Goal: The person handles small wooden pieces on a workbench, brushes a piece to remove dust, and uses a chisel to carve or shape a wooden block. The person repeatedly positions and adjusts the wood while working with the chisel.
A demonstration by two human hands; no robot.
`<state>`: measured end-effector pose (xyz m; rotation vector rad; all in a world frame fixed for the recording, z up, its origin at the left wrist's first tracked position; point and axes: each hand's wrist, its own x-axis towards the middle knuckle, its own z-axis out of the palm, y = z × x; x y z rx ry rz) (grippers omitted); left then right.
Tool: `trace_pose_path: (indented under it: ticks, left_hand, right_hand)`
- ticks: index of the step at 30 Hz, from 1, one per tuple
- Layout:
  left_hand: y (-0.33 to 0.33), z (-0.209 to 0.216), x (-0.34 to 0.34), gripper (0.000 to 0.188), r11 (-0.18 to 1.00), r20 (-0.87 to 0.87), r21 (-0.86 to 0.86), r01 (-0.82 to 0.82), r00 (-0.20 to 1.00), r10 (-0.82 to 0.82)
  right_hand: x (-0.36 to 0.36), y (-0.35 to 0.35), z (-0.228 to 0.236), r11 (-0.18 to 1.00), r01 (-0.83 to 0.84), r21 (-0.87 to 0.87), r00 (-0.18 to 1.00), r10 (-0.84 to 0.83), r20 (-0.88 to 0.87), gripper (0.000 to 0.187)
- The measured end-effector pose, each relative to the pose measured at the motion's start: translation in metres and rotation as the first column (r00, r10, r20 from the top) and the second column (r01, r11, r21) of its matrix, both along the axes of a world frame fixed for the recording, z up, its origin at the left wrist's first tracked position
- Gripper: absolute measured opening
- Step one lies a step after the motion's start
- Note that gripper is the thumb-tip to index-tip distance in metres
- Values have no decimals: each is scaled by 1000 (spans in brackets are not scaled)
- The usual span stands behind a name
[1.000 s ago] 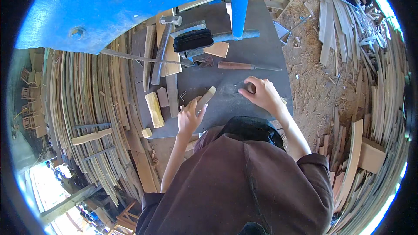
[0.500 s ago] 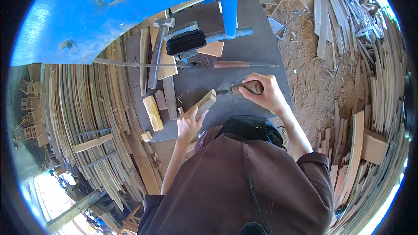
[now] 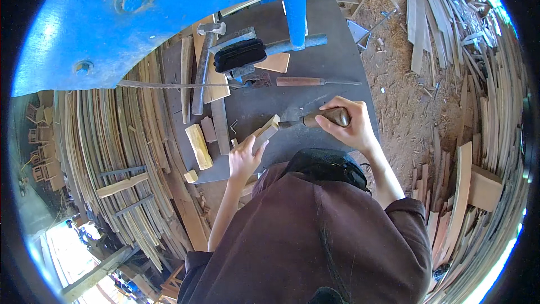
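Note:
My left hand (image 3: 243,161) is closed around a short, pale wood block (image 3: 268,128), holding it tilted above the dark tabletop (image 3: 329,28). My right hand (image 3: 358,126) wraps round the brown wooden handle of a chisel (image 3: 313,120). Its short dark blade points left, and the tip is at or very near the block's upper end; whether they touch I cannot tell. Beyond my right hand lies another slim tool with a wooden handle (image 3: 298,81) and a long thin metal shaft. Left of my left hand rest a yellowish wood block (image 3: 199,146) and a small wood offcut (image 3: 191,177).
A hammer (image 3: 208,62) lies at the table's far left, beside wood strips and a blue metal clamp bar (image 3: 313,41). A large blue machine panel (image 3: 185,5) overhangs the upper left. Long stacked boards (image 3: 101,146) flank the left, and more timber (image 3: 484,118) the right.
My right hand has shifted slightly right with the chisel, showing more of its blade beside the block. My left hand and the block have barely moved.

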<state>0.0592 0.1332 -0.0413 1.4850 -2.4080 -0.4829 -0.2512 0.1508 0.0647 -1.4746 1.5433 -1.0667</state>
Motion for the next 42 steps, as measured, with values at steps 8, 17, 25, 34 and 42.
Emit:
trace_pose_path:
  ticks: [8,17,25,34,42]
  left_hand:
    - [-5,1,1,33,1000,-18,24,-6,1000,6]
    - [-9,3,-1,32,1000,-64,5,4,998,-4]
    - [-12,0,9,37,998,-79,18,65,995,-64]
    - [-18,4,8,40,995,-150,67,77,986,-66]
    - [21,16,-2,45,993,-122,41,114,987,-109]
  right_hand:
    - [-3,1,8,999,31,-32,999,-30,31,20]
    - [15,2,4,998,64,23,997,-65,39,18]
    - [36,-3,0,996,-88,21,996,88,-13,17]
    - [20,-9,2,972,32,-232,981,-75,-179,18]
    - [32,2,8,997,14,77,885,-48,463,12]
